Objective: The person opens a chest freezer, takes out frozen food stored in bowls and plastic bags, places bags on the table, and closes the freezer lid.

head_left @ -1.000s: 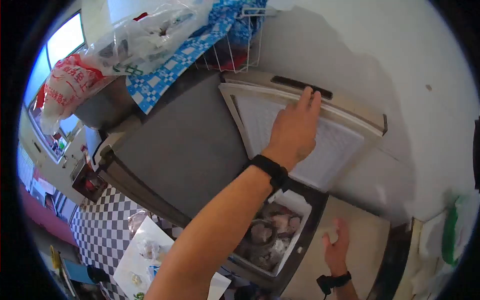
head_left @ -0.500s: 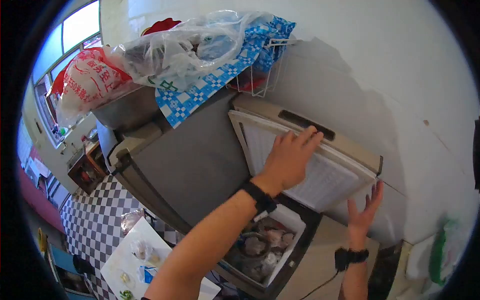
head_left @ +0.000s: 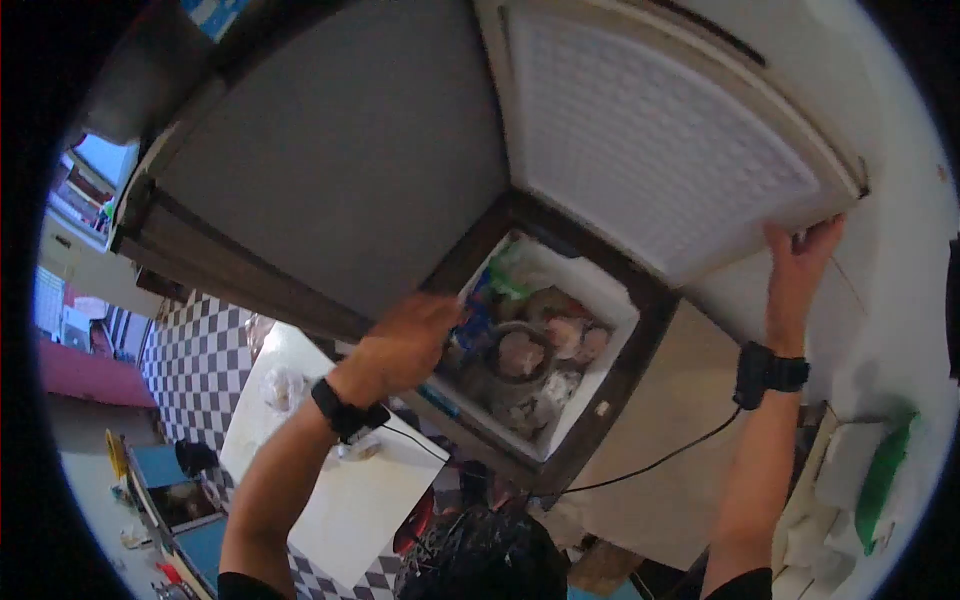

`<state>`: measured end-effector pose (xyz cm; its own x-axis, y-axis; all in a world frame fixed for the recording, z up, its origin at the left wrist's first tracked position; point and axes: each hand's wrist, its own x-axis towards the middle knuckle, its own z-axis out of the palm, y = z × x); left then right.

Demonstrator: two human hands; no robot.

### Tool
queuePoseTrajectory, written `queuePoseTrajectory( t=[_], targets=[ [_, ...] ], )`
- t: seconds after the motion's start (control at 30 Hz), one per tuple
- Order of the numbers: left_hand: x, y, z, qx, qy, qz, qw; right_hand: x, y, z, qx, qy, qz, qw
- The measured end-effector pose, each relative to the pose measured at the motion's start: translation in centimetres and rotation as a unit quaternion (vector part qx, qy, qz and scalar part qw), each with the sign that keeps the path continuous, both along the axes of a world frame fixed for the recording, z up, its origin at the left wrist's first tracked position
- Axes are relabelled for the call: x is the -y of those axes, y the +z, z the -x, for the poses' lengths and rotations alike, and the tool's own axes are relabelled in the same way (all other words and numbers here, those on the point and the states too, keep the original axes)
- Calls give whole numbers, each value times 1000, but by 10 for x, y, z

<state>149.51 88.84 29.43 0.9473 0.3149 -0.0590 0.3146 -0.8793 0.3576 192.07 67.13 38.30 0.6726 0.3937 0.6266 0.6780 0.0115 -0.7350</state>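
Note:
A chest freezer lid (head_left: 650,130) with a white ribbed lining stands raised on the upper right. My right hand (head_left: 805,245) is closed on its lower right corner, fingers curled over the edge. Below lies the open freezer compartment (head_left: 615,325), its white walls lightly frosted. Inside are a round bowl-like container (head_left: 490,365) with a pinkish lump (head_left: 520,355), pale bagged pieces (head_left: 570,337), a blue package (head_left: 475,318) and a green bag (head_left: 508,275). My left hand (head_left: 405,340) hovers by the compartment's left rim, its fingers blurred; no held thing shows.
The grey freezer cover (head_left: 340,150) beside the opening is down. A white table (head_left: 350,500) with plastic bags (head_left: 283,388) stands lower left on checkered floor (head_left: 195,350). A black cable (head_left: 650,465) runs from my right wrist. A dark hair-like shape (head_left: 480,560) fills the bottom middle.
The lid has swung further up, showing more of the compartment. My left hand has left the lid and moved down left. My right hand has taken hold of the lid's corner. The view has tilted down.

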Motion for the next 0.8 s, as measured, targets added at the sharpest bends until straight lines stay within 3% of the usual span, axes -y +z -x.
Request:
queuePoseTrajectory(
  t=[0.07,0.1,0.3,0.37,0.43,0.5,0.57,0.63,0.73,0.8],
  targets=[
    [8,-86,65,-89,19,54,994,-5,-8,-3,7,-7,-14,1000],
    [24,-103,88,-98,27,59,993,-7,-12,-3,-3,0,-10,1000],
    [82,-158,152,-186,104,6,977,-2,-42,4,8,12,-2,1000],
    [91,-173,155,-164,105,8,981,9,-75,14,-23,-73,44,996],
    [95,-180,151,-145,114,-1,983,29,-127,32,-74,-59,64,993],
    [95,-190,147,-111,133,2,985,37,-169,84,-75,-31,137,987],
    [90,-200,145,-73,144,7,987,50,-198,135,-7,-19,340,940],
    [84,-208,139,-105,123,-44,986,60,-226,185,-3,34,410,912],
    [78,-211,133,-91,120,-29,988,86,-256,228,15,60,442,895],
    [75,-207,133,-89,110,-34,989,96,-263,239,134,102,522,836]
  ],
)
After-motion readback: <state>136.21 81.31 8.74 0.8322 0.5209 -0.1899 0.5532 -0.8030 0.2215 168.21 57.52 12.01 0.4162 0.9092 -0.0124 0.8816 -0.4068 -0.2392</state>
